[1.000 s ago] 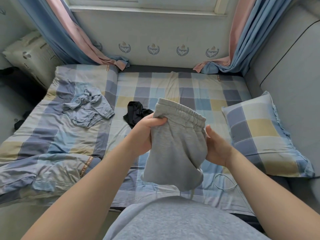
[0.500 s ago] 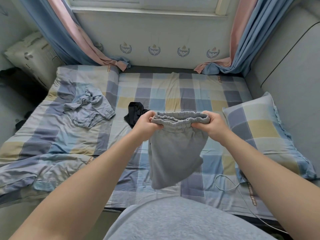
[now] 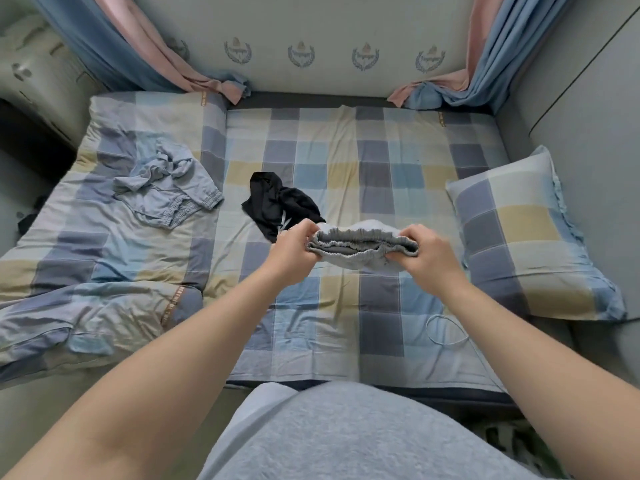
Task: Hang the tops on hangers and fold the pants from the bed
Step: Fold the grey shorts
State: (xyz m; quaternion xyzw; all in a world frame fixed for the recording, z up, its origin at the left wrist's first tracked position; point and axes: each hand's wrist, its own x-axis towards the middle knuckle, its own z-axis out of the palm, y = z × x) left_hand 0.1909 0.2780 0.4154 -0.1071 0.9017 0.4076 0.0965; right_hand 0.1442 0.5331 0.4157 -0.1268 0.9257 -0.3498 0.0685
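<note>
Grey sweat shorts (image 3: 360, 249) are held over the middle of the bed by their elastic waistband. My left hand (image 3: 292, 252) grips the waistband's left end and my right hand (image 3: 429, 252) grips its right end. The waistband faces me and the rest of the cloth is mostly hidden behind it. A crumpled black garment (image 3: 277, 204) lies on the bed just beyond my left hand. A crumpled light blue garment (image 3: 166, 190) lies on the quilt at the left.
The bed (image 3: 346, 161) has a checked sheet. A checked pillow (image 3: 526, 237) lies at the right and a bunched checked quilt (image 3: 86, 278) at the left. A thin white cable (image 3: 446, 330) loops near the front right. Curtains hang at both far corners.
Both hands have moved forward and lower over the bed with the shorts. The hanging legs swung away and are now out of sight behind the waistband. The camera tilted down.
</note>
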